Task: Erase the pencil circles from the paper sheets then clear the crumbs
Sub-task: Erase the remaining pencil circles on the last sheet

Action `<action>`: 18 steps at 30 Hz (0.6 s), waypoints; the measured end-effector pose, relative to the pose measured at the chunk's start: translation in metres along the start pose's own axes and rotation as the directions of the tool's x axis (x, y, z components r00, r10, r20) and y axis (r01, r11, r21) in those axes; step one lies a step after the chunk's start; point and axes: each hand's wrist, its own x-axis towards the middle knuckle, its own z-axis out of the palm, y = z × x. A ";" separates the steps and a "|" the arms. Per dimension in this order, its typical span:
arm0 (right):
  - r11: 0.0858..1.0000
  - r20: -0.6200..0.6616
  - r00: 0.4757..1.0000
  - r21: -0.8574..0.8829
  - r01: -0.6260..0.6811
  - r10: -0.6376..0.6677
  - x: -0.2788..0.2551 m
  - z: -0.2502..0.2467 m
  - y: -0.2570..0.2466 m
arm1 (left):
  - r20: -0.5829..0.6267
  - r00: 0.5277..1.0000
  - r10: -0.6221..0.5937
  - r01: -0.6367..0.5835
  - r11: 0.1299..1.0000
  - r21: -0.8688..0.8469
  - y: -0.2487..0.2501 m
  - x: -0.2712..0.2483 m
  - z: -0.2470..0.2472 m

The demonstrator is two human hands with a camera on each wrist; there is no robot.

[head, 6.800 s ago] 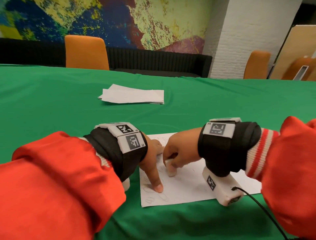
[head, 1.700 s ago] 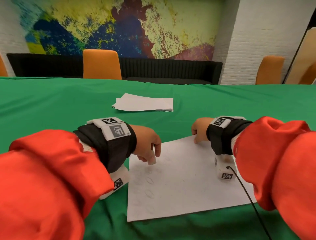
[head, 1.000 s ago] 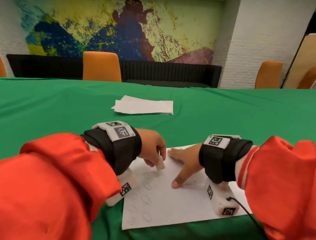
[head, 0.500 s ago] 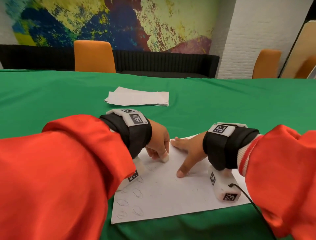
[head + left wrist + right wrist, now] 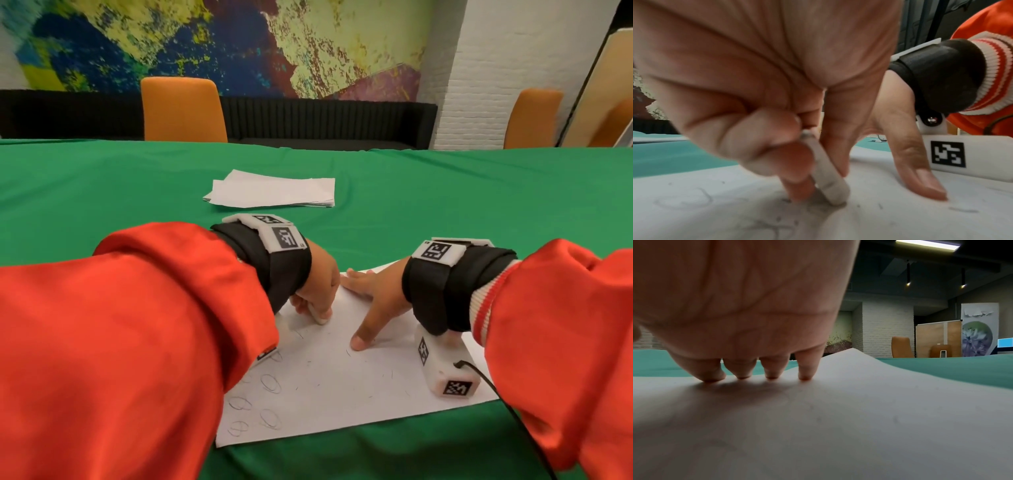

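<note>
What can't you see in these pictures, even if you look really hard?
- Head view: the left sleeve hides the near-left part of the paper sheet, so the pencil circles cannot be counted.
- Head view: the left hand covers most of the eraser.
- Head view: the far paper stack is too small to show marks.
- Left wrist view: the crumbs are blurred.

Green-clothed table (image 5: pixel 445 205) with a near paper sheet (image 5: pixel 342 394) and a farther paper stack (image 5: pixel 274 192).
</note>
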 end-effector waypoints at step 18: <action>0.999 -0.002 1.000 0.038 0.004 -0.004 0.003 0.002 0.001 | 0.029 0.999 -0.025 0.024 0.999 0.035 -0.013 -0.002 -0.001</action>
